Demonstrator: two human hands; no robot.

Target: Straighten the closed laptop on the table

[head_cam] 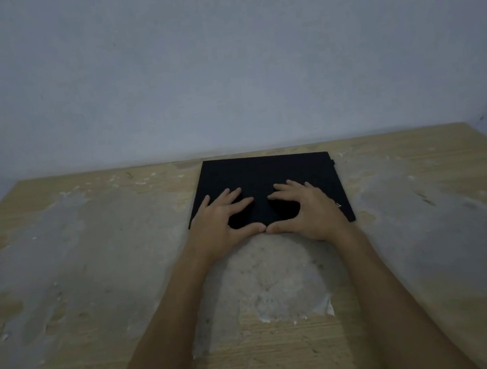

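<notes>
Laptop (pixel 269 177), black, lid closed, is laid flat on the worn wooden worktop (pixel 90 270) at about twelve o'clock from the wearer, close to the far edge beside the pale wall (pixel 217 61). Its outline is seen slightly skewed: the near edge drops toward four o'clock, so the body is turned a little against the worktop's far edge. Left hand (pixel 225 218) is spread flat, palm down, on the lid at the near-left part, nothing gripped. Right hand (pixel 303 210) is likewise spread flat on the near-right part, nothing gripped; the two thumbs are touching at the near edge. Step in hand is judged to be the squaring turn. It is best done by light, even downward pressure, the right side being drawn back and the left eased forward until the far edge runs parallel with the worktop's edge. Lifting is not needed; heavy pressure on the lid should be avoided.
</notes>
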